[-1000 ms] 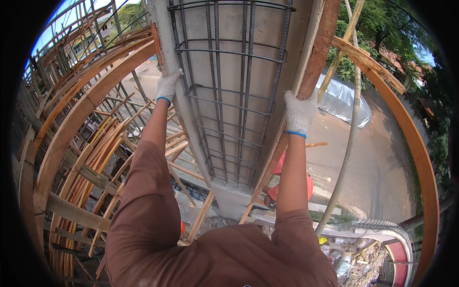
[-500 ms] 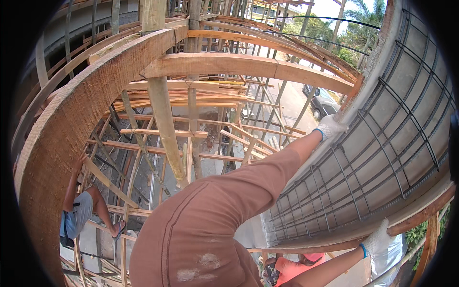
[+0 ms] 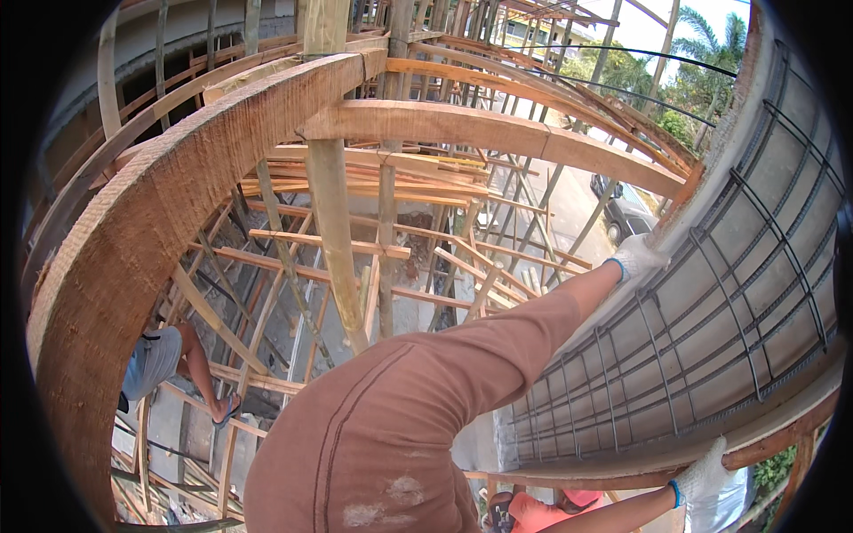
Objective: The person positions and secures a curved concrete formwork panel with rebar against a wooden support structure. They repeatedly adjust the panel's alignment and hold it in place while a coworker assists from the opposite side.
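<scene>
My left hand (image 3: 640, 258), in a white knit glove, is closed over the left edge of a grey formwork trough (image 3: 569, 377). Within the trough lies a grid of dark steel rebar (image 3: 706, 289). My right hand (image 3: 705, 476), gloved in white with a blue cuff, is closed on the wooden edge board (image 3: 769, 449) along its near side. Some fingers of both hands are hidden by the edges. Stretched across the middle is my left arm in a brown sleeve (image 3: 511, 346), smeared with pale dust near the shoulder.
A thick timber beam (image 3: 160, 213) curves along the left, joined by a crossbeam (image 3: 480, 129). Below are wooden props (image 3: 333, 231), braces and the ground. A person's leg (image 3: 195, 369) shows at lower left, a person in orange (image 3: 542, 511) beneath me. A dark car (image 3: 626, 213) stands beyond.
My view has shifted, so most of the scene sits farther right. Both hands keep their hold on the trough's edges. The person at lower left has moved a foot lower.
</scene>
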Action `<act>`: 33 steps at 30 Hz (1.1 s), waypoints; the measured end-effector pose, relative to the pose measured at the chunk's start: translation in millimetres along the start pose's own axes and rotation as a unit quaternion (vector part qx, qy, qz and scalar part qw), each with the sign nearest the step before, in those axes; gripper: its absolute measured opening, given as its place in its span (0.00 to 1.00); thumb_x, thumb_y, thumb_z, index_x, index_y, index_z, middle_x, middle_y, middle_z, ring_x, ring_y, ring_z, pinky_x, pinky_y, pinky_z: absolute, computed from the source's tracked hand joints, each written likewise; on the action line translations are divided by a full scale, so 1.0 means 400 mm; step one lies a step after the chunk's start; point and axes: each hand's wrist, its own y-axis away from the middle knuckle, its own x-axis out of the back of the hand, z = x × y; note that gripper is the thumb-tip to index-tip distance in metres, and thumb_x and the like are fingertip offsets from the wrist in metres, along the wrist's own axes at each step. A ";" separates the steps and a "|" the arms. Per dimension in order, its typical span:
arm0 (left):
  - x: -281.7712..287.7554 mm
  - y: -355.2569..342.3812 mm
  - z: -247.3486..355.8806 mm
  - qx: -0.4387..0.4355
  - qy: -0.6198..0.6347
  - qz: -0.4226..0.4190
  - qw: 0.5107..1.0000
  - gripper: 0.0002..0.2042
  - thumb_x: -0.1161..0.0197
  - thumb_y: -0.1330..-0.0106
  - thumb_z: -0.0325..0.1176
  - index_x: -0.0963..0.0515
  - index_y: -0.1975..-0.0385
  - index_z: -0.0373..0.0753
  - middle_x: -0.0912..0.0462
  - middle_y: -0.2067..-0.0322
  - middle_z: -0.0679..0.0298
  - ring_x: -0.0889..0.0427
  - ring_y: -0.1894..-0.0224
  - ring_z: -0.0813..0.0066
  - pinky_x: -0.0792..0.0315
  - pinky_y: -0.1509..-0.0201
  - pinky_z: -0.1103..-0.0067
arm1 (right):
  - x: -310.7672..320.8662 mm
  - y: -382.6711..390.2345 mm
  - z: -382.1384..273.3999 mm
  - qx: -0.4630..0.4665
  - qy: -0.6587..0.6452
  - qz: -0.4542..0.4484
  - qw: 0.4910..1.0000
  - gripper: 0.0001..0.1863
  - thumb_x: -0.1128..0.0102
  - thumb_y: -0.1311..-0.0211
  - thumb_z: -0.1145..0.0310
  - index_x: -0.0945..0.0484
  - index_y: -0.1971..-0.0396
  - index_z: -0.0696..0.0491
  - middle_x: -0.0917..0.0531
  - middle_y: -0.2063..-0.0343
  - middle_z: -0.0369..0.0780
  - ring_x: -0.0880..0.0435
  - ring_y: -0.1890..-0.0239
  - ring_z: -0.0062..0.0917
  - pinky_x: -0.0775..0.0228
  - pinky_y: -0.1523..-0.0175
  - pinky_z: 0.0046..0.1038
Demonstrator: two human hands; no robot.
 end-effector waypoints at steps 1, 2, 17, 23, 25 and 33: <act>-0.001 0.004 0.008 0.013 -0.002 -0.003 1.000 0.23 0.28 0.51 0.43 0.17 0.55 0.38 0.14 0.61 0.60 0.17 0.59 0.70 0.25 0.49 0.75 | 0.003 0.000 -0.004 -0.005 0.005 -0.003 1.000 0.35 0.31 0.48 0.49 0.23 0.51 0.66 0.15 0.58 0.49 0.16 0.59 0.40 0.25 0.51 0.36; -0.005 0.009 0.014 0.027 -0.004 -0.007 1.000 0.23 0.28 0.51 0.43 0.17 0.56 0.38 0.14 0.61 0.61 0.17 0.59 0.71 0.25 0.49 0.75 | 0.006 0.003 -0.006 -0.003 -0.002 0.002 1.000 0.35 0.31 0.48 0.49 0.23 0.51 0.66 0.15 0.57 0.49 0.16 0.59 0.40 0.25 0.51 0.36; -0.010 0.005 0.006 0.010 -0.029 -0.002 1.000 0.24 0.27 0.51 0.43 0.18 0.55 0.36 0.15 0.60 0.57 0.17 0.58 0.66 0.25 0.49 0.73 | -0.004 -0.006 0.008 0.002 -0.048 0.007 0.999 0.32 0.32 0.45 0.53 0.24 0.46 0.61 0.17 0.51 0.46 0.17 0.54 0.37 0.28 0.47 0.34; 0.004 -0.019 -0.023 -0.002 -0.019 0.003 1.000 0.26 0.26 0.53 0.44 0.19 0.55 0.35 0.15 0.60 0.55 0.16 0.58 0.66 0.24 0.49 0.73 | -0.016 0.002 0.011 0.016 -0.045 0.014 0.999 0.38 0.30 0.48 0.47 0.24 0.47 0.63 0.17 0.54 0.50 0.16 0.56 0.39 0.23 0.50 0.35; -0.001 -0.025 -0.025 -0.003 -0.027 0.004 1.000 0.27 0.26 0.53 0.44 0.19 0.56 0.33 0.15 0.60 0.54 0.16 0.59 0.67 0.24 0.50 0.74 | -0.017 0.005 0.010 0.041 -0.020 0.039 0.998 0.39 0.30 0.48 0.45 0.24 0.46 0.62 0.16 0.54 0.49 0.16 0.56 0.39 0.23 0.50 0.36; -0.020 -0.030 -0.056 0.022 -0.073 0.016 0.997 0.33 0.27 0.58 0.52 0.19 0.58 0.28 0.15 0.62 0.48 0.15 0.59 0.61 0.23 0.51 0.73 | -0.014 -0.049 0.093 0.029 0.065 0.028 0.997 0.39 0.31 0.48 0.43 0.24 0.45 0.59 0.16 0.52 0.45 0.16 0.55 0.39 0.24 0.48 0.33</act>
